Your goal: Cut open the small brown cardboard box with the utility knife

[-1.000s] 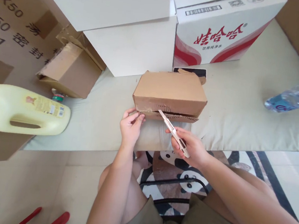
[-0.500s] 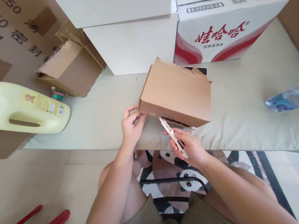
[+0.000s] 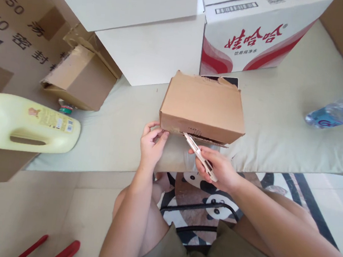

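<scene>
A brown cardboard box (image 3: 205, 103) with torn edges lies on the pale cloth in front of me. Along its near side runs a dark, ragged slit, part of the cardboard sticking out beneath. My right hand (image 3: 213, 164) is closed around a white utility knife (image 3: 201, 156), whose tip meets the near bottom edge of the box. At the near left corner, my left hand (image 3: 153, 143) pinches the lower edge between thumb and fingers. Behind the box, a dark flat object with a light rim (image 3: 232, 82) peeks out, mostly hidden.
White cartons (image 3: 155, 52) and a red-and-white carton (image 3: 245, 46) stand behind. On the left are a pale yellow jug (image 3: 48, 124) and a torn small box (image 3: 84, 77). A clear plastic bottle (image 3: 337, 112) lies to the right. Red handles (image 3: 66, 252) show at lower left.
The box has turned slightly, its right end coming a little nearer me. The knife tip has shifted slightly right along the bottom edge. My left hand keeps its pinch at the corner.
</scene>
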`<state>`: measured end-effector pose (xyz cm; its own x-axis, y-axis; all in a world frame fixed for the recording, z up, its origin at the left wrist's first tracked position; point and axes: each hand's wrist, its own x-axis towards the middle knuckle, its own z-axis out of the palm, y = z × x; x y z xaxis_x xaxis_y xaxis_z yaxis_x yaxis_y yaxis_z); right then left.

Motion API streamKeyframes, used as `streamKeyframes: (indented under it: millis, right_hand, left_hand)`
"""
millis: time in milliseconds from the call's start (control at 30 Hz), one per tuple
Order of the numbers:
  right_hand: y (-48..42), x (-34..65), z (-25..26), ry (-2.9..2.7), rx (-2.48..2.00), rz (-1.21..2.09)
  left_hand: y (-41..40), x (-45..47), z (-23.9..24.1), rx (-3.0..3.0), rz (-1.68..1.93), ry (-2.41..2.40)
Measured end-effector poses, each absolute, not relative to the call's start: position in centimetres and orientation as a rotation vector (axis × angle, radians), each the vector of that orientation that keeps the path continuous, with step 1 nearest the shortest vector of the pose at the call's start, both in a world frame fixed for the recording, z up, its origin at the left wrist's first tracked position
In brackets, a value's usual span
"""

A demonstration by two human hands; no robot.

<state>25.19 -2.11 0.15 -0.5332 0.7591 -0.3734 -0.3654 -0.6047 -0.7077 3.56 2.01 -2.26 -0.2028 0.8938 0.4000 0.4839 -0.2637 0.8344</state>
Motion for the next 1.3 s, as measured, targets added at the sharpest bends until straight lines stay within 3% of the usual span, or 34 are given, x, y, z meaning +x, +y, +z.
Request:
streamKeyframes:
  millis: [367, 700, 900, 1300]
  right_hand:
    - [-2.10, 25.27, 0.12, -0.827, -0.844, 2.184]
    - [-2.64, 25.12, -0.24, -1.188, -0.947, 1.980]
    - [-2.39, 25.23, -0.18, -1.011, -0.851, 2.113]
    - [-2.50, 25.18, -0.17, -1.150, -0.923, 2.051]
  left_hand:
    - [2.22, 3.42, -2.38, 1.593, 1.366, 1.565]
    - [1.93, 3.71, -2.32, 1.620, 1.407, 1.530]
    - [1.74, 3.92, -2.17, 1.625, 1.441, 1.561]
    - [1.46, 4.22, -1.83, 1.616, 1.491, 1.588]
